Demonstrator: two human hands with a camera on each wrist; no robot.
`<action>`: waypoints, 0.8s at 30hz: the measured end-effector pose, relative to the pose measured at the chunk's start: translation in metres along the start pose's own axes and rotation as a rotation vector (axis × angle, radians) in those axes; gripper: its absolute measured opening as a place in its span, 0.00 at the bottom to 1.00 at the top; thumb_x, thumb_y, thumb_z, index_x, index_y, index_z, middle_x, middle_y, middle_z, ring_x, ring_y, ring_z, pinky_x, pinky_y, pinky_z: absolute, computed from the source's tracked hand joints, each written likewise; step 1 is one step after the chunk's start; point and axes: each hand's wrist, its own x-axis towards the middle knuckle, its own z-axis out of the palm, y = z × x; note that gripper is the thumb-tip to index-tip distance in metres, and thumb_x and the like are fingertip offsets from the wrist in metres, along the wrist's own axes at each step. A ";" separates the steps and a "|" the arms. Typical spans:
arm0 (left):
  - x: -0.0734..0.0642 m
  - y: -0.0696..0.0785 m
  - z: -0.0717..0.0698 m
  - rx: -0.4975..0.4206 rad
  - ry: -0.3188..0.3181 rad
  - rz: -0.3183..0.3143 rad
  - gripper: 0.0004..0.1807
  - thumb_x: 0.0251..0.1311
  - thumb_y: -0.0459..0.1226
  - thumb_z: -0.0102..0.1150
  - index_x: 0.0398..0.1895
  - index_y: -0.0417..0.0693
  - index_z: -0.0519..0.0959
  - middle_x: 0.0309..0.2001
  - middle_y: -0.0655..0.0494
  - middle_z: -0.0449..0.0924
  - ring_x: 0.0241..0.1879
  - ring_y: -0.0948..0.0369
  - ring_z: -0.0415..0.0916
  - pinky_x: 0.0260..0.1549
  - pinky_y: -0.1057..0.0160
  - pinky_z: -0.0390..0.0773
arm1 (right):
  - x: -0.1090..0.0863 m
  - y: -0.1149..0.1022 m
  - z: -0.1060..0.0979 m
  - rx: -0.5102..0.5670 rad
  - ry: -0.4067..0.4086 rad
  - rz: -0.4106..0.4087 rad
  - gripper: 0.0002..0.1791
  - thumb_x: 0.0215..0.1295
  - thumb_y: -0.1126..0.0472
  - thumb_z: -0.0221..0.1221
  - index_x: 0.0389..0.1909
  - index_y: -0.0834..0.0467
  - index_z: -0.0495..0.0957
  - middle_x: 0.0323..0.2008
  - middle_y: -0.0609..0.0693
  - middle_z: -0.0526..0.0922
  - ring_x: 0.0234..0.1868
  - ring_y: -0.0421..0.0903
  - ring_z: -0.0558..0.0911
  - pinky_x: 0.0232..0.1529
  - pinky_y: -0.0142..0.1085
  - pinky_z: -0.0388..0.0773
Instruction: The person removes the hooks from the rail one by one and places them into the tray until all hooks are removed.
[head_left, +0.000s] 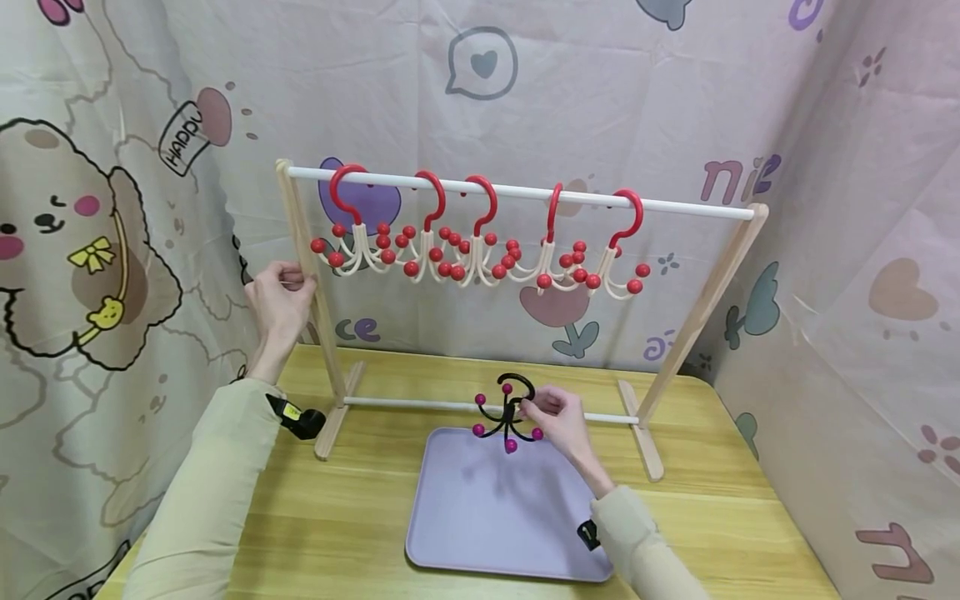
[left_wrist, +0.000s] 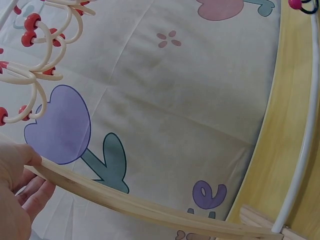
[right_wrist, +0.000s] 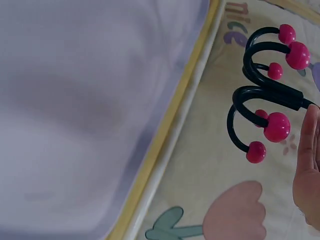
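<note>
My right hand (head_left: 558, 421) pinches a black multi-arm hook hanger (head_left: 508, 414) by its neck, above the front of the rack's lower bar. Pink balls (right_wrist: 277, 126) tip its curved arms, which spread away from the fingers in the right wrist view. With thumb and fingers, my left hand (head_left: 279, 304) grips the left wooden post (head_left: 325, 321) of a hanging rack. In the left wrist view the thumb lies on one side of the post (left_wrist: 120, 202) and the fingers on the other. Several cream hangers with red hooks (head_left: 483, 204) and red balls hang from the white top bar (head_left: 690, 205).
A lilac tray (head_left: 498, 517) lies on the wooden table (head_left: 337, 508), below the black hanger. The right post (head_left: 701, 308) leans down to a wooden foot (head_left: 641, 433). A white lower bar (head_left: 420, 404) joins the feet. Patterned curtains (head_left: 862, 350) surround the table.
</note>
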 end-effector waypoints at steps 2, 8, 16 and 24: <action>0.000 0.000 0.000 -0.001 -0.001 0.000 0.14 0.62 0.33 0.61 0.47 0.31 0.82 0.43 0.35 0.87 0.24 0.88 0.63 0.38 0.78 0.63 | 0.000 0.002 0.005 0.006 -0.037 0.005 0.07 0.61 0.72 0.64 0.39 0.72 0.82 0.35 0.72 0.86 0.31 0.36 0.87 0.39 0.33 0.85; 0.000 0.000 0.000 -0.003 -0.004 -0.004 0.14 0.62 0.33 0.61 0.47 0.31 0.82 0.43 0.35 0.87 0.24 0.87 0.63 0.39 0.77 0.63 | -0.002 0.006 0.018 0.035 -0.132 0.015 0.07 0.62 0.73 0.62 0.39 0.74 0.81 0.36 0.74 0.85 0.32 0.43 0.89 0.41 0.38 0.86; 0.001 0.001 0.000 -0.005 -0.014 -0.012 0.14 0.62 0.34 0.61 0.47 0.32 0.82 0.43 0.36 0.87 0.25 0.87 0.63 0.40 0.76 0.64 | -0.002 0.011 0.031 0.026 -0.263 0.013 0.09 0.63 0.73 0.61 0.41 0.75 0.80 0.39 0.73 0.86 0.38 0.65 0.88 0.43 0.44 0.86; 0.001 0.000 0.000 -0.016 -0.020 -0.015 0.14 0.62 0.33 0.61 0.47 0.31 0.82 0.44 0.35 0.87 0.25 0.86 0.63 0.56 0.54 0.72 | -0.002 0.019 0.043 0.029 -0.328 0.001 0.10 0.65 0.72 0.61 0.43 0.75 0.81 0.40 0.73 0.86 0.40 0.67 0.88 0.44 0.47 0.86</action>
